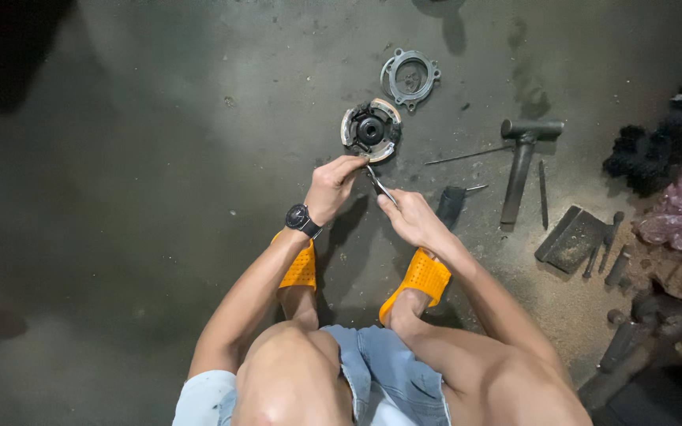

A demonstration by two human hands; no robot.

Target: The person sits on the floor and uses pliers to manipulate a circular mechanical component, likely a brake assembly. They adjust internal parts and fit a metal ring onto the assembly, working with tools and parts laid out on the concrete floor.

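Both hands grip thin metal pliers (378, 186) — left hand (331, 187) near the tip, right hand (412, 218) on the handles — beside the round, probably heavy and stiff, steel clutch assembly (370, 131).

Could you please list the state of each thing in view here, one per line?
Left hand: gripping the pliers, fingers by the clutch.
Right hand: closed on the pliers' handles.
Pliers: held in both hands, tip at the clutch.
Clutch: flat on the floor, apart from the ring.
Ring: lying flat, untouched.
Hammer: lying on the floor, untouched.
Pink bag: crumpled.
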